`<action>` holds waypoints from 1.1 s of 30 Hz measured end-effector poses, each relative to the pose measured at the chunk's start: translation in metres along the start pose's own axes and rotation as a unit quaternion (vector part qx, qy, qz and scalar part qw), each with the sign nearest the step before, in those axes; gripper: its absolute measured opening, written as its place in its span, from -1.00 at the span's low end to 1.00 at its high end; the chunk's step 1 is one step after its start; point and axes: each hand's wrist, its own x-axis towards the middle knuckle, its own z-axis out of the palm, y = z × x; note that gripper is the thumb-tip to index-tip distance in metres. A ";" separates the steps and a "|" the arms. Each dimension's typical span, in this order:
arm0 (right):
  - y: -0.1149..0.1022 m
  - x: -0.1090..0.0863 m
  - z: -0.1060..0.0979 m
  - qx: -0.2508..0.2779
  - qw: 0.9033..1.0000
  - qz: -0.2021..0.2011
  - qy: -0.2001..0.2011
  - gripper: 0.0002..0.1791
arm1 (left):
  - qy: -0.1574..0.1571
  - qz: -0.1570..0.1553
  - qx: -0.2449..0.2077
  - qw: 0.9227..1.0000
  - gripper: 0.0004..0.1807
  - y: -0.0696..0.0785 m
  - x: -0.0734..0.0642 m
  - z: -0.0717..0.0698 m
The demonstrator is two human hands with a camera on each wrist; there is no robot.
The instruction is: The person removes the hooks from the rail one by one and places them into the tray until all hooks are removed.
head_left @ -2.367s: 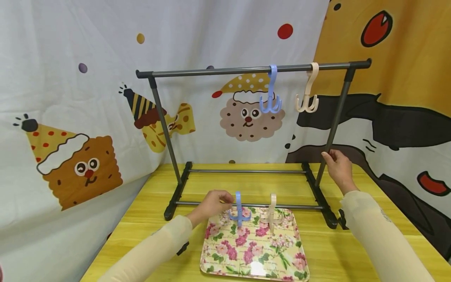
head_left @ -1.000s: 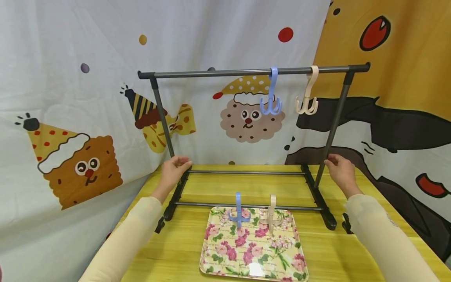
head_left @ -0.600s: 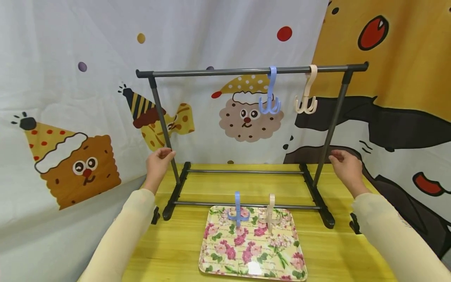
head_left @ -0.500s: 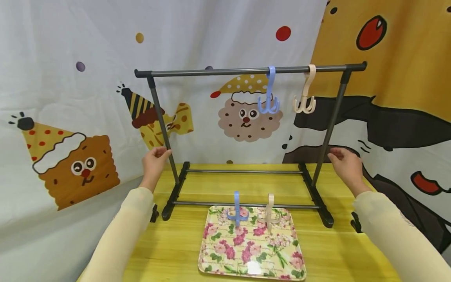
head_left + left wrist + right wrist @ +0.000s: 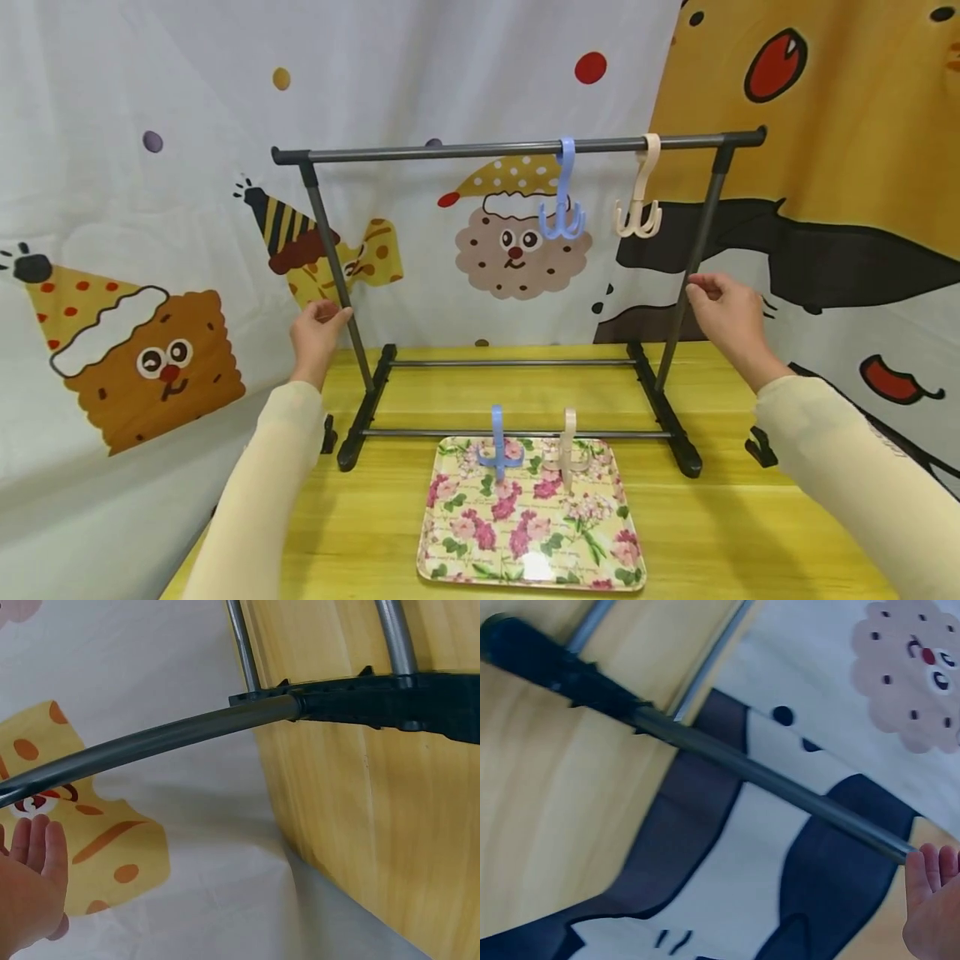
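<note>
Presently, the left hand [image 5: 317,340] and the right hand [image 5: 731,323] are hovering well apart, unclenched, beside opposite posts [image 5: 701,237] of the rack [image 5: 450,152] standing on the table [image 5: 360,517]; whether the right is touching, I cannot tell. A careless bump could be shaking the hung hooks [image 5: 564,179] loose. The left wrist view is showing fingers [image 5: 36,847] clear of the post, which the head view is leaving doubtful.

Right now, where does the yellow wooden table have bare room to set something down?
Bare: between the lower bars of the dark metal rack, and either side of the rectangular floral tray. Crowded: the tray's far end, bearing a blue plastic hook and cream plastic hook.
</note>
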 end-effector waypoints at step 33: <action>-0.126 0.071 -0.017 0.058 0.995 0.070 0.030 -0.29 | 0.022 -0.005 -0.004 1.000 -0.63 -0.001 0.013 0.018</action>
